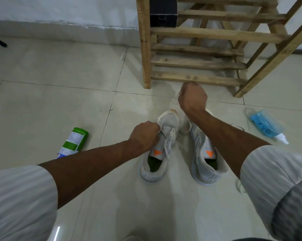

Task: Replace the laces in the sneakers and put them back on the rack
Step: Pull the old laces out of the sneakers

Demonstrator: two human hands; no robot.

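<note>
Two grey sneakers, lower centre: left sneaker (169, 122), right sneaker (199, 145). Two hands: left hand (145, 134), right hand (192, 100). One taut lace (175, 101). One wooden rack (199, 79), upper right, bearing one black box (163, 13). One green can (73, 141); one blue spray bottle (266, 126).

Your sneakers (169, 119) are matt mesh cloth, and the lace (175, 101) is thin white cloth. The rack (195, 78) ahead of you is bare, rough wood. Under you the floor tiles (60, 101) are smooth and glossy. The spray bottle (265, 124) is clear, shiny plastic; your sleeves (20, 197) are ribbed-looking cloth.
</note>
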